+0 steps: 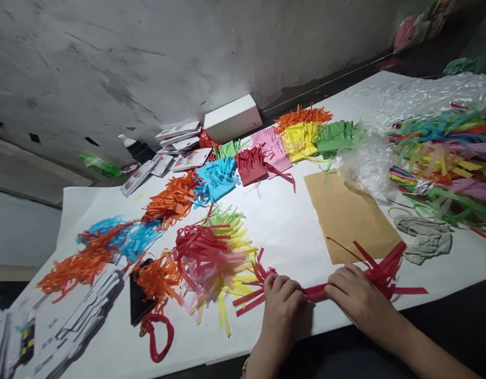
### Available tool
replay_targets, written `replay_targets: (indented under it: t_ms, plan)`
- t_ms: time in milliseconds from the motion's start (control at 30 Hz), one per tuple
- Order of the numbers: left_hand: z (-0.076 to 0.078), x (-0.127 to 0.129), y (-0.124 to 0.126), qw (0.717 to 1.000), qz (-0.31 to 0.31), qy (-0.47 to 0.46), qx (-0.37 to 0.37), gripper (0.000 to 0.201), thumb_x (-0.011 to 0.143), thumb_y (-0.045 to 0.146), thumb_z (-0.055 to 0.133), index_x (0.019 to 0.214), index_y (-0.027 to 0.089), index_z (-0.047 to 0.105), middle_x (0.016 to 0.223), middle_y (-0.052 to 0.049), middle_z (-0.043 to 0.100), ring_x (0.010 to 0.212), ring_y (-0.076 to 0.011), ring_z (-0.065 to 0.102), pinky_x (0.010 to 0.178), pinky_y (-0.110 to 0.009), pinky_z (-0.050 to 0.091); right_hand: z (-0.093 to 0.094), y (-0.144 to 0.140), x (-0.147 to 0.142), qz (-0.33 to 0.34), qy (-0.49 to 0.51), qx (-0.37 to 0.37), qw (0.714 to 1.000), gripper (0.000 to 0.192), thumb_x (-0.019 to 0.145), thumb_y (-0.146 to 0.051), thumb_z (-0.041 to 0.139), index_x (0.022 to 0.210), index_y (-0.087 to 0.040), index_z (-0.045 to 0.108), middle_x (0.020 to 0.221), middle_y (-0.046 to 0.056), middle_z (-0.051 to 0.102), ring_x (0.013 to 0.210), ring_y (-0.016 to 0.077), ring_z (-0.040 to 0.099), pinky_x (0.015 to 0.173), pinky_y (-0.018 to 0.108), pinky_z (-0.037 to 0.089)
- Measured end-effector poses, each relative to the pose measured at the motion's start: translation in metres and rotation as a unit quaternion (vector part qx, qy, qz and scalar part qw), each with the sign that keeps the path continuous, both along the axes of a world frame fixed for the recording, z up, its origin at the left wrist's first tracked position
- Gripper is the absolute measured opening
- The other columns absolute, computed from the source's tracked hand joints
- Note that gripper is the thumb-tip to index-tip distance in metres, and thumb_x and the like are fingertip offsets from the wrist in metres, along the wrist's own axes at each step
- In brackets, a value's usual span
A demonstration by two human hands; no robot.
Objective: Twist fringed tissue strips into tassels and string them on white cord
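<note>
Close to the table's front edge, my left hand and my right hand are closed around a length of red fringed paper. Between them the paper is bunched into a narrow band, and cut strips fan out past each hand. Left of my left hand lies a pile of fringed paper in red, pink and yellow. Beyond my right hand is a flat sheet of brown paper. My fingertips are partly hidden beneath the hands.
Fringed paper bundles, orange, blue and yellow, line the back. A white box stands by the wall. Coloured streamers, clear plastic and a grey cloth lie right. A dark phone is left.
</note>
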State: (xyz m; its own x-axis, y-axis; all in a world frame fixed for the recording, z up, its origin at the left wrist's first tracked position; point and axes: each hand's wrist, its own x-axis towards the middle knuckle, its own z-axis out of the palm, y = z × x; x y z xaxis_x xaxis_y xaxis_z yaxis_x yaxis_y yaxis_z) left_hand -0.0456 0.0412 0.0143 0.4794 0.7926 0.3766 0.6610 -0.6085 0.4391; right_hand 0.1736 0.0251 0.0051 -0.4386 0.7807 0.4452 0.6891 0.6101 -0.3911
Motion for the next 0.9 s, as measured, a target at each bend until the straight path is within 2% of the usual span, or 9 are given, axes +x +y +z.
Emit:
replay_targets:
  t_ms: [67, 167, 300, 400, 500, 600, 700, 800, 900]
  plan:
    - [0.000, -0.003, -0.002, 1.000, 0.004, -0.013, -0.010, 0.012, 0.092, 0.016, 0.066, 0.083, 0.023, 0.065, 0.082, 0.003, 0.071, 0.083, -0.0195, 0.056, 0.096, -0.042, 0.033, -0.001, -0.001, 0.013, -0.030, 0.009, 0.001, 1.000, 0.029, 0.104, -0.013, 0.038, 0.089, -0.019, 0.062, 0.086, 0.004, 0.060, 0.083, 0.0206, 0.053, 0.090, 0.039, 0.037]
    - [0.002, -0.003, -0.005, 0.998, 0.056, -0.017, -0.031, 0.017, 0.095, 0.012, 0.056, 0.083, 0.021, 0.063, 0.084, 0.000, 0.069, 0.083, -0.0198, 0.056, 0.093, -0.043, 0.035, 0.000, -0.002, 0.024, -0.085, 0.000, 0.003, 0.996, 0.028, 0.104, -0.017, 0.040, 0.087, -0.021, 0.063, 0.088, 0.004, 0.062, 0.086, 0.0209, 0.055, 0.094, 0.042, 0.036]
    - [0.005, 0.004, -0.004, 0.991, 0.116, 0.043, -0.049, 0.015, 0.091, 0.009, 0.058, 0.080, 0.018, 0.061, 0.087, -0.003, 0.066, 0.086, -0.0220, 0.059, 0.092, -0.045, 0.037, 0.003, -0.002, 0.015, -0.166, -0.022, 0.001, 0.986, 0.031, 0.103, -0.019, 0.041, 0.079, -0.019, 0.061, 0.084, 0.006, 0.062, 0.084, 0.0240, 0.056, 0.093, 0.049, 0.035]
    - [0.005, 0.009, -0.001, 0.986, 0.137, 0.089, -0.045, 0.014, 0.085, 0.009, 0.065, 0.076, 0.018, 0.061, 0.086, -0.003, 0.066, 0.086, -0.0235, 0.059, 0.090, -0.046, 0.039, 0.006, -0.005, 0.001, -0.207, -0.019, 0.016, 0.978, 0.025, 0.102, -0.017, 0.043, 0.089, -0.017, 0.064, 0.092, 0.010, 0.065, 0.090, 0.0270, 0.057, 0.097, 0.053, 0.033]
    - [0.004, 0.011, 0.002, 0.984, 0.136, 0.111, -0.037, 0.015, 0.082, 0.008, 0.070, 0.074, 0.018, 0.061, 0.085, -0.003, 0.065, 0.084, -0.0238, 0.059, 0.087, -0.046, 0.040, 0.006, -0.007, -0.013, -0.142, 0.003, 0.032, 0.989, 0.024, 0.101, -0.012, 0.043, 0.100, -0.019, 0.066, 0.098, 0.009, 0.066, 0.097, 0.0257, 0.057, 0.102, 0.051, 0.031]
    - [0.005, 0.008, 0.001, 0.987, 0.132, 0.089, -0.031, 0.016, 0.081, 0.008, 0.072, 0.077, 0.018, 0.061, 0.085, -0.003, 0.065, 0.083, -0.0232, 0.058, 0.088, -0.045, 0.040, 0.001, -0.006, -0.022, -0.054, 0.006, 0.023, 0.998, 0.029, 0.101, -0.007, 0.041, 0.087, -0.019, 0.063, 0.081, 0.003, 0.061, 0.082, 0.0206, 0.055, 0.092, 0.042, 0.035]
    - [0.005, 0.005, -0.001, 0.995, 0.092, 0.037, -0.005, 0.015, 0.081, 0.012, 0.075, 0.087, 0.021, 0.064, 0.091, -0.002, 0.067, 0.087, -0.0228, 0.058, 0.093, -0.046, 0.038, -0.003, -0.002, -0.022, -0.041, 0.005, 0.016, 0.999, 0.030, 0.101, -0.006, 0.041, 0.080, -0.019, 0.059, 0.076, 0.002, 0.058, 0.074, 0.0194, 0.052, 0.083, 0.038, 0.035]
    - [0.002, 0.005, -0.002, 0.999, 0.029, 0.021, 0.033, 0.016, 0.086, 0.009, 0.069, 0.091, 0.024, 0.066, 0.092, -0.001, 0.069, 0.088, -0.0215, 0.057, 0.099, -0.047, 0.034, -0.005, 0.000, -0.023, -0.036, 0.015, 0.008, 0.999, 0.027, 0.103, -0.010, 0.041, 0.086, -0.019, 0.060, 0.080, 0.002, 0.059, 0.077, 0.0198, 0.053, 0.085, 0.038, 0.034]
    - [-0.001, 0.007, -0.001, 0.999, 0.005, 0.009, 0.032, 0.017, 0.091, 0.007, 0.061, 0.089, 0.023, 0.064, 0.089, 0.000, 0.070, 0.088, -0.0203, 0.058, 0.102, -0.046, 0.033, -0.003, 0.000, -0.026, -0.016, 0.020, 0.003, 1.000, 0.029, 0.106, -0.013, 0.037, 0.092, -0.019, 0.062, 0.083, 0.002, 0.061, 0.078, 0.0193, 0.053, 0.088, 0.039, 0.034]
